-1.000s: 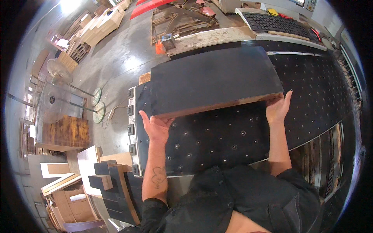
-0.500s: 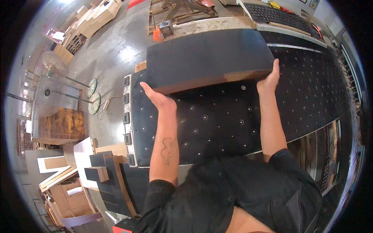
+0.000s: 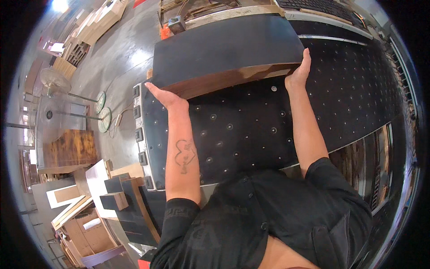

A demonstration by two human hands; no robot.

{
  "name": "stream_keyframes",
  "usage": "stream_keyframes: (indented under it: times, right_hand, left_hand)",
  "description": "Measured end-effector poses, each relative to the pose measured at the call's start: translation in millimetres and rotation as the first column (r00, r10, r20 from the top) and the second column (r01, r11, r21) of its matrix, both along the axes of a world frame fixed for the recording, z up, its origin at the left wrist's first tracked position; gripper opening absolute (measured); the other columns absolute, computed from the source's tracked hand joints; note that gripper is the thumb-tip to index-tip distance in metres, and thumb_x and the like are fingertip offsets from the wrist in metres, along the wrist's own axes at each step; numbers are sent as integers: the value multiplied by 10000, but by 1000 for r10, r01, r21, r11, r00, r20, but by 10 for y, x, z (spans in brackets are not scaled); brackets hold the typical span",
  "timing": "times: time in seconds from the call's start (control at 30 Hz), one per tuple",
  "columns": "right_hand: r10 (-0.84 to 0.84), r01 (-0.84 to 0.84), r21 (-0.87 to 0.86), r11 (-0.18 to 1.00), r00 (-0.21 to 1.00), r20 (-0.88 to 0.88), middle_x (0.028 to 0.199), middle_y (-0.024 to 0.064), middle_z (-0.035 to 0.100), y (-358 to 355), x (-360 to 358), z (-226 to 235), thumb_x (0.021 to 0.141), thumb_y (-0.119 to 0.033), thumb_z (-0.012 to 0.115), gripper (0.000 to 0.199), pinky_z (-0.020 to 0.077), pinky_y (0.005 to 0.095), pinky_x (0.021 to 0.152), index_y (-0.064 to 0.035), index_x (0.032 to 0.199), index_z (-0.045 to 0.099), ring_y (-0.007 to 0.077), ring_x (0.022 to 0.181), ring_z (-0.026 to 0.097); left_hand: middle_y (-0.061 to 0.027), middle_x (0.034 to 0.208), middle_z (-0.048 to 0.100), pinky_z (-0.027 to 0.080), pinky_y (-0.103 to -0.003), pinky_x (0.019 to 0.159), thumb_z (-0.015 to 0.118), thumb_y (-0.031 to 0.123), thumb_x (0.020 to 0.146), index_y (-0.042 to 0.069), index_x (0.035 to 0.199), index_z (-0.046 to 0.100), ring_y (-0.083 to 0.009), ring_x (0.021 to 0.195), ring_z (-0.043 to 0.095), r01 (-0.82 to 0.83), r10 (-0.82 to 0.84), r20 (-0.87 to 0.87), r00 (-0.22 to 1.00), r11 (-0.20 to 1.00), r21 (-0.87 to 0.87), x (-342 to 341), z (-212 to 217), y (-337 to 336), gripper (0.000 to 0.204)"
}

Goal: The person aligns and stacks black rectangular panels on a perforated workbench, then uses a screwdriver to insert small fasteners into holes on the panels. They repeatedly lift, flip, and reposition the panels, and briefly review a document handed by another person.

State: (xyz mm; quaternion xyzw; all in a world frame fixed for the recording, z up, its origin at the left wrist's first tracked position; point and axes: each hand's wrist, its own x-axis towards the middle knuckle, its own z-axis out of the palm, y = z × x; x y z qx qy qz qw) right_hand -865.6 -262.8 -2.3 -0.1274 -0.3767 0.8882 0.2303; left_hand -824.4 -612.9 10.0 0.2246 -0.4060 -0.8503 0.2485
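In the head view, a large dark panel [image 3: 226,49] with a brown wooden edge along its near side lies across the far part of a black tabletop [image 3: 251,130] studded with rows of small round inserts. The panel's dark top face fills the upper middle of the picture, and its brown edge faces the person.

The left hand [image 3: 166,96] is stretched out flat with the fingers together, pressed against the brown edge near the panel's left corner. The forearm behind it carries a heart-shaped tattoo. The right hand [image 3: 299,74] is at the panel's right corner, fingers extended upward along the side edge and palm against the near edge; it is braced on the panel rather than wrapped around it. Both arms reach forward from black short sleeves, well apart from each other, with the studded surface bare between them.

Along the tabletop's left rim runs a row of small dark blocks [image 3: 139,134]. Beyond the far edge of the panel sits a keyboard [image 3: 320,5] at the upper right, on a pale strip. On the grey floor [image 3: 121,58] to the left stand two fans [image 3: 56,80] with round bases. A stack of dark and wooden boards [image 3: 127,201] lies at the lower left, just beside the tabletop, with pale boards further left.
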Motion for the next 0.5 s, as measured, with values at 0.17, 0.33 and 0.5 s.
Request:
stream_keyframes:
  times: [0.17,0.33,0.5]
  right_hand:
    - [183,-184,-7,983,980,-84,1551,110,508,390,83,-149,1029,-740,418,831,226,443,1241,-100,1558,444,282,1471,408]
    - [477,-466,-107,878,872,112,1548,105,542,848,-184,-115,1000,-807,356,908,272,467,1212,-92,1534,516,298,1436,453]
    - [585,-581,-101,808,768,261,1558,81,536,810,-542,-174,997,-811,360,869,350,430,1190,-142,1520,541,266,1431,470]
  left_hand:
    - [-123,1624,434,294,-460,1235,311,832,994,86,1589,410,-316,1471,414,134,-134,15,991,989,-59,119,-175,-352,959]
    - [-105,1521,558,365,-465,1178,411,812,976,94,1483,544,-287,1402,495,266,-266,197,944,964,31,24,-241,-824,890]
    - [-59,1450,633,432,-482,1125,510,700,995,107,1391,634,-289,1350,554,415,-416,166,894,909,42,-200,-290,-968,723]
